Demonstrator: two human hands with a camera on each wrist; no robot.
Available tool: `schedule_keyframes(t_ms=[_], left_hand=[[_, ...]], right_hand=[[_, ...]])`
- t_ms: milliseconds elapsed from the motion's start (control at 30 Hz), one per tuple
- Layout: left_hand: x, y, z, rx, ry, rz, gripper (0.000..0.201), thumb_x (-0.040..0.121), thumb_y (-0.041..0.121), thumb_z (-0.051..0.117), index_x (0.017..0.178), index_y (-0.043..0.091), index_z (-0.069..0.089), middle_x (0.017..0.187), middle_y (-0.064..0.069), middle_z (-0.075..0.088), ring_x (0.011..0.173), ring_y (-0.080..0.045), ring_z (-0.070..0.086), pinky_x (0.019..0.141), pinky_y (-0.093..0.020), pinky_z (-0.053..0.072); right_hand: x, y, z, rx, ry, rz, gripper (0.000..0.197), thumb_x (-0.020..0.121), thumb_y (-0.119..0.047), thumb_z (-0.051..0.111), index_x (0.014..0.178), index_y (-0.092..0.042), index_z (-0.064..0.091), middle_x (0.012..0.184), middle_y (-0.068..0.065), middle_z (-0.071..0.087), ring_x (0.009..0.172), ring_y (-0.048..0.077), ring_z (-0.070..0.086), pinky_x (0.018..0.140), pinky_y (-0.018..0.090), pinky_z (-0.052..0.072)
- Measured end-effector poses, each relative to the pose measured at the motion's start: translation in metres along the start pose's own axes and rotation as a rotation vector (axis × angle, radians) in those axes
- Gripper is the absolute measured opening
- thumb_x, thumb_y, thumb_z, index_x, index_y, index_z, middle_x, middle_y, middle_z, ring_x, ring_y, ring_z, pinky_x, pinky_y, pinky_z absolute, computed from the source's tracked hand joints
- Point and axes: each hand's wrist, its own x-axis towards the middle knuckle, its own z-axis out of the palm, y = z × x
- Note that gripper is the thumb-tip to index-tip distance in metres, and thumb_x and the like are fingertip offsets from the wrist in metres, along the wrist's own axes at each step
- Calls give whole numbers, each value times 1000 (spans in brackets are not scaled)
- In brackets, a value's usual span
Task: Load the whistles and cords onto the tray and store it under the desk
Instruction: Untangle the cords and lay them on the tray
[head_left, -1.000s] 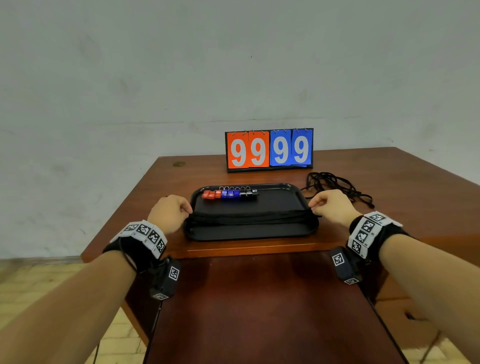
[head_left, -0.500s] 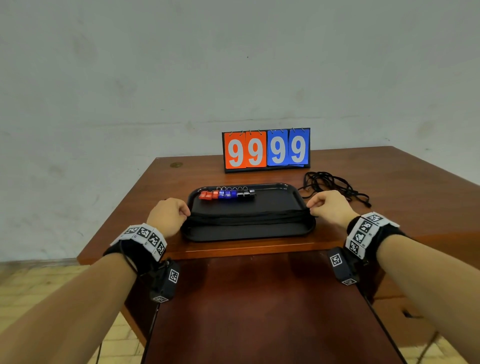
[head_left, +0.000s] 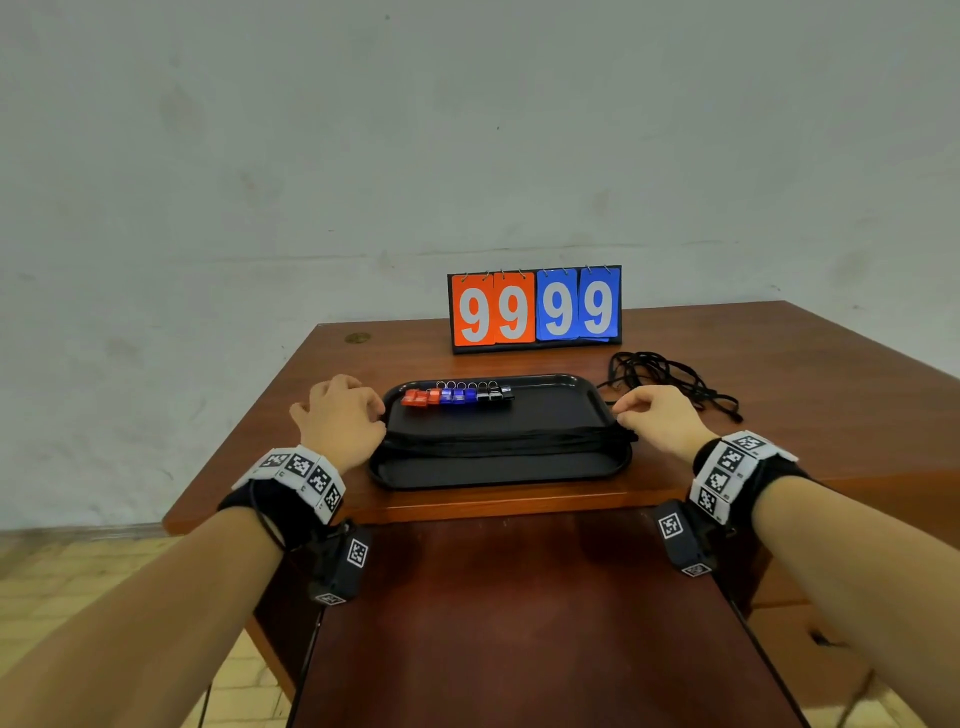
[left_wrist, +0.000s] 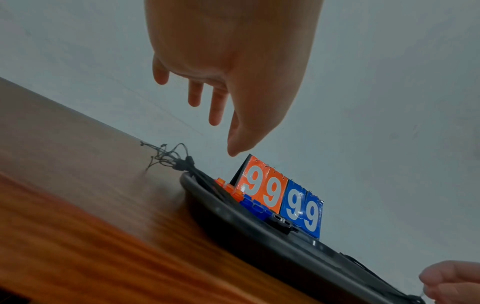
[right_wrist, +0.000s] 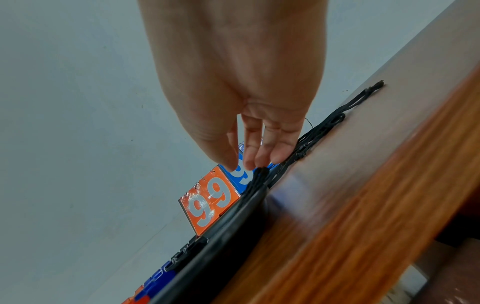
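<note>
From the head camera, a black tray (head_left: 498, 470) sits near the front edge of a wooden desk (head_left: 779, 374), its long axis running left to right. A bundle of black cords (head_left: 498, 439) is laid straight across the tray along that same axis, both ends reaching past the side rims. At the tray's far edge a row of whistles (head_left: 457, 396) lines up left to right: red, then blue, then black, their metal rings toward the far rim. The left hand (head_left: 340, 415) hovers at the tray's left rim and the right hand (head_left: 657, 418) at its right rim, each beside one end of the bundle. A second, loose tangle of cords (head_left: 670, 379) lies on the desk beyond the right hand, off the tray. A flip scoreboard (head_left: 535, 307) reading 9 9 9 9 stands behind the tray.

From the left wrist, the left hand (left_wrist: 233, 67) hangs over the desk with fingers (left_wrist: 217, 107) relaxed and spread, holding nothing, apart from the frayed cord end (left_wrist: 168, 157) that sticks out over the tray rim (left_wrist: 233, 224) below it. The other hand's fingertips (left_wrist: 451, 279) show at the far end.

From the right wrist, the right hand (right_wrist: 241, 82) points down with fingers (right_wrist: 259, 144) loosely together, their tips just above or at the cord end (right_wrist: 259, 176) on the tray rim (right_wrist: 233, 224); whether they pinch it cannot be told. The loose tangle (right_wrist: 324, 127) trails away across the desk.
</note>
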Motion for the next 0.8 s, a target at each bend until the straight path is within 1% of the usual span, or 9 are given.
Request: schedule_keyframes(t_ms=[67,133,167,267,333,467,533,633,800], left_hand=[[0,7,-1,-6,17,10,19,81,30,62,98,37,67,132,4,46,132,-26,31,106,-54,24],[0,19,-4,-24,20,29,19,83,30,62,100,36,67,129,4,48,130,-25,33,105,-53,25],[0,27,-5,-36,17,39,19,84,30,62,100,36,67,127,4,49,129,-25,35,104,-53,27],[2,57,-7,-78,-7,73,16,87,29,61,99,35,68,124,4,51,123,-24,41,101,-51,31],[4,80,-6,-107,-32,110,14,87,29,61,98,35,68,125,3,53,122,-23,43,100,-50,33],[8,131,4,-133,-97,182,14,87,28,62,99,34,66,126,2,53,121,-25,47,102,-52,34],[10,156,11,-161,-118,213,14,87,29,61,97,36,66,123,5,57,118,-25,50,102,-54,35],[13,193,23,-226,-154,257,13,85,30,61,94,38,67,116,8,62,113,-23,54,101,-53,36],[17,251,43,-251,-204,298,16,84,26,59,94,36,67,111,9,62,112,-24,53,100,-51,36]], right_hand=[[0,0,-1,14,5,2,11,85,-9,68,85,-20,72,94,-4,69,89,10,62,73,21,43],[0,0,-5,21,13,5,11,86,-10,67,91,-18,73,96,-2,69,88,10,61,70,20,43],[0,1,-7,23,19,4,11,87,-10,67,94,-17,73,97,-2,68,89,11,61,71,20,42],[2,6,-17,43,55,-3,12,88,-12,66,96,-18,72,101,-2,67,97,13,60,84,26,42],[3,11,-27,55,79,10,13,88,-12,66,98,-18,72,102,0,68,100,16,61,87,28,45],[5,25,-49,74,105,56,18,89,-13,65,105,-17,71,104,3,68,99,18,61,83,27,44],[6,33,-60,88,126,74,19,89,-13,64,106,-17,71,103,4,68,98,19,63,84,29,47],[9,44,-79,110,151,109,21,89,-13,64,109,-17,70,102,4,67,96,20,63,85,31,49],[17,69,-108,146,183,162,23,88,-13,62,110,-17,68,97,2,66,89,21,66,82,40,57]])
